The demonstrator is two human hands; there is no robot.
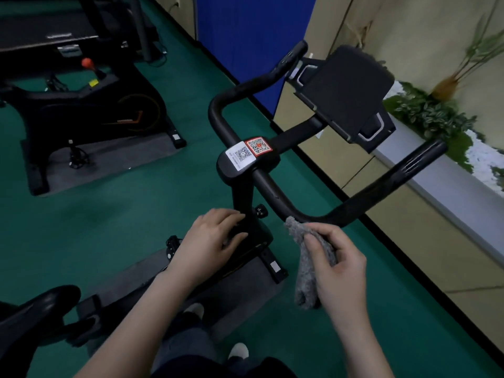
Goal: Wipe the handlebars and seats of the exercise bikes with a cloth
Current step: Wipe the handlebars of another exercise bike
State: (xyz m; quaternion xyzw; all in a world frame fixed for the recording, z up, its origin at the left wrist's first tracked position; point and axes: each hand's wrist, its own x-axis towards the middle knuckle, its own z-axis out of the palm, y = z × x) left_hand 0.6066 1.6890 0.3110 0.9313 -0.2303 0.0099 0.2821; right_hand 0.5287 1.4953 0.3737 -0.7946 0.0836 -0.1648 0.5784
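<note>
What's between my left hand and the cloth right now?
In the head view, the bike's black post and its adjustment knob stand between the left hand and the grey cloth, which the right hand pinches.

The handlebar (266, 186) sits at frame centre, with the console (346, 96) behind it at upper right. A second bike (90, 110) stands upper left, a seat (41, 304) lower left, a planter (436, 170) along the right edge. Just below the handlebar's near bend, the right hand (338, 268) holds the cloth (306, 290).

Fluffy grey cloth (305, 287) at near bend of black handlebars (381, 186)
</note>
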